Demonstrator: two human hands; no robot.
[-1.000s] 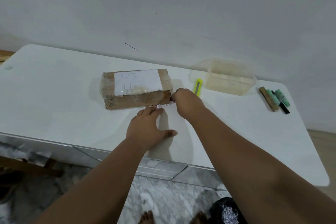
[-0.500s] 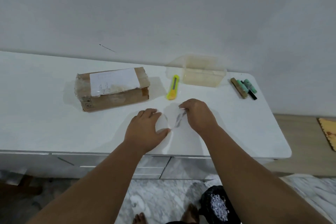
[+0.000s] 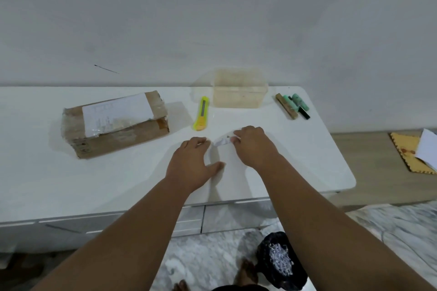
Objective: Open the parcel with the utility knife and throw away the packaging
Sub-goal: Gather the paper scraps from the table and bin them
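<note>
A brown cardboard parcel (image 3: pixel 115 123) with a white label and clear tape lies on the left of the white table (image 3: pixel 307 160). To its right lies a yellow utility knife (image 3: pixel 201 114), untouched. My right hand (image 3: pixel 253 146) pinches a small strip of clear tape (image 3: pixel 222 141) just above the table, in front of the knife. My left hand (image 3: pixel 191 165) rests beside it, fingers spread, its fingertips close to the strip's left end. Whether they touch it is unclear.
A clear plastic container (image 3: pixel 238 91) stands at the back by the wall. Green and brown small items (image 3: pixel 293 106) lie at the back right. A black bin bag (image 3: pixel 279 264) with scraps sits on the floor below. Paper (image 3: pixel 428 146) lies on a yellow mat (image 3: pixel 411 156) at far right.
My right hand pulled a tape strip off the parcel's right end and brought it toward me, in front of the knife. The view shifted right, so the parcel sits further left.
</note>
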